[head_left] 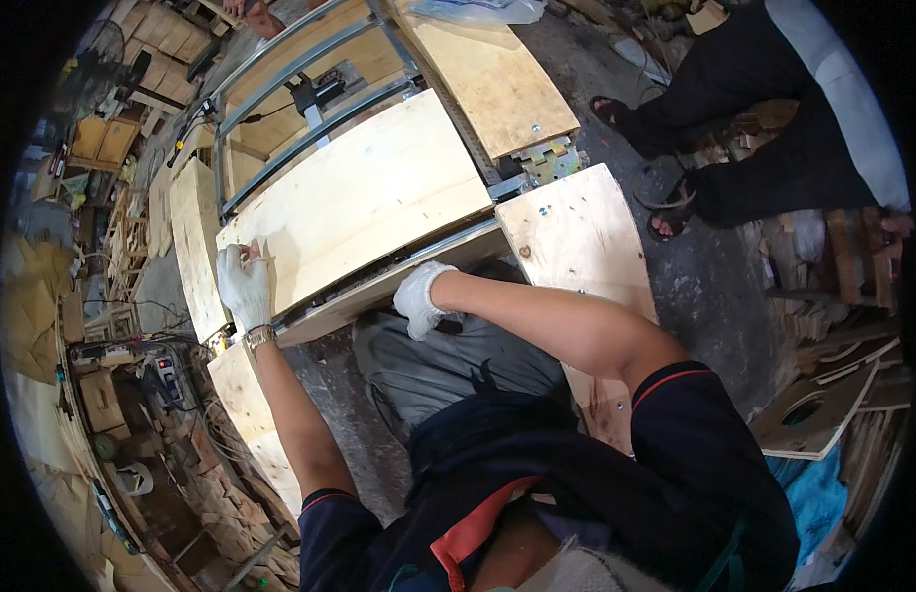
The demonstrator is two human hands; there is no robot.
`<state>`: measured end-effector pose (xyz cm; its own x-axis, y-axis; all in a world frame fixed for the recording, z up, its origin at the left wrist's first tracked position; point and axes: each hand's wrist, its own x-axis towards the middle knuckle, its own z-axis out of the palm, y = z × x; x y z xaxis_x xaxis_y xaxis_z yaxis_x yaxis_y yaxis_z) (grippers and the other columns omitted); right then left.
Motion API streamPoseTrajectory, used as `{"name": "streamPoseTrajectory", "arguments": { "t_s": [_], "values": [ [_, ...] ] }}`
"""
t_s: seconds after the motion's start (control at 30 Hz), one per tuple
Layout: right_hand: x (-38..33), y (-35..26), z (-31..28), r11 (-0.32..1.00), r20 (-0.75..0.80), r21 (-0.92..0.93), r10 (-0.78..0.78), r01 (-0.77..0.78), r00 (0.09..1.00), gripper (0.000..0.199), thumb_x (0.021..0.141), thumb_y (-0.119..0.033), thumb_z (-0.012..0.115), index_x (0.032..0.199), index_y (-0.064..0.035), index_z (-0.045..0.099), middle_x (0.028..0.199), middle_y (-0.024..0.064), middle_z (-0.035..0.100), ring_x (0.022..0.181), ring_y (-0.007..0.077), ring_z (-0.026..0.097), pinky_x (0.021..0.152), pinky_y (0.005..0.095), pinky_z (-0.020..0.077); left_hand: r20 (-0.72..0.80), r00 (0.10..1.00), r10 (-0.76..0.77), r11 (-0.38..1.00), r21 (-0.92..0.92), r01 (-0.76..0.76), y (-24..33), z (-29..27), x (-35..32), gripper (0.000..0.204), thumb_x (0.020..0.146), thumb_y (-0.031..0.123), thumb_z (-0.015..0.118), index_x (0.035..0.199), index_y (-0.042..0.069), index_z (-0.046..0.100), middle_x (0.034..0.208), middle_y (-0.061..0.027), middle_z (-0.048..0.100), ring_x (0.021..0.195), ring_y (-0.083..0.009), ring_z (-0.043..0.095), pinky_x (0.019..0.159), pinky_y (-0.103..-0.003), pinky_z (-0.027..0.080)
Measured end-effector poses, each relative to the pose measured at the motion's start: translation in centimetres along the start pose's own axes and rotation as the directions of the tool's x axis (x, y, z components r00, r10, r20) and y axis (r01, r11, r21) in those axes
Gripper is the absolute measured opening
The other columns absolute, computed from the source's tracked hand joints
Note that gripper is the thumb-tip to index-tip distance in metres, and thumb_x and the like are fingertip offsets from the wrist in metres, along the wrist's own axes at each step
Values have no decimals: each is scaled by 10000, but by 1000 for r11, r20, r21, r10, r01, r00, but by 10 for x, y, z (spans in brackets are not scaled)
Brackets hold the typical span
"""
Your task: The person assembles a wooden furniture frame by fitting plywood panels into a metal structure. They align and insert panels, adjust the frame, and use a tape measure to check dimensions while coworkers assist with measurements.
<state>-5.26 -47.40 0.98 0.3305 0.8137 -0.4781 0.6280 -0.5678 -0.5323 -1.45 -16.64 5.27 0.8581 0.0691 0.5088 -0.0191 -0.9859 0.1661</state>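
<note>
A wide pale plywood panel (364,197) lies across a grey metal frame (325,128). My left hand (245,288), in a white glove with bare fingertips, lies on the panel's left end with its fingers stretched out. My right hand (421,300), also in a white glove, is curled closed above my knees, just in front of the upright wooden board (379,293) along the panel's near side. What it holds, if anything, is hidden. A dark gap with a metal rail runs between panel and board.
Plywood side pieces (576,232) flank me, joined by metal hinge plates (551,160) at right. Another person's legs in dark trousers (744,128) stand at the right. Wood scraps (216,493) and a power box (167,370) are at the left. A dark motor unit (315,94) sits within the frame.
</note>
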Motion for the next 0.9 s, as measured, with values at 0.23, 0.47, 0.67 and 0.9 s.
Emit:
{"name": "streamPoseTrajectory", "arguments": {
  "t_s": [0.23, 0.47, 0.67, 0.9],
  "values": [
    [-1, -1, 0, 1000, 2, 8, -5, 5, 1000, 479, 741, -418, 715, 1027, -45, 802, 1002, 202, 767, 950, 372, 740, 813, 489, 581, 18, 999, -36, 999, -8, 36, 4, -1, 0, 246, 932, 259, 729, 900, 31, 644, 924, -146, 624, 899, -362, 625, 797, -462, 498],
    [1, -3, 2, 1000, 13, 13, 19, -19, 1000, 494, 735, -422, 721, 1037, -38, 799, 1017, 202, 766, 959, 372, 739, 820, 488, 580, 9, 1000, -9, 999, -41, 9, 7, -4, -2, 220, 928, 223, 727, 899, 21, 644, 920, -154, 624, 887, -368, 623, 790, -468, 496],
    [4, -2, 2, 1000, 19, -10, 11, -11, 1000, 508, 749, -435, 728, 1061, -39, 789, 1021, 208, 764, 961, 370, 740, 815, 482, 582, 0, 1000, 2, 999, -39, -2, 10, -6, 0, 220, 914, 218, 736, 900, 20, 642, 911, -155, 624, 889, -365, 627, 786, -465, 496],
    [1, -6, -1, 998, 56, 6, 57, -57, 997, 470, 745, -396, 729, 1056, -51, 801, 1018, 171, 773, 963, 341, 740, 808, 475, 581, -12, 1000, 3, 999, -45, -3, 6, -3, -2, 229, 909, 237, 741, 900, 29, 645, 907, -149, 628, 889, -361, 630, 783, -463, 498]
  ]
}}
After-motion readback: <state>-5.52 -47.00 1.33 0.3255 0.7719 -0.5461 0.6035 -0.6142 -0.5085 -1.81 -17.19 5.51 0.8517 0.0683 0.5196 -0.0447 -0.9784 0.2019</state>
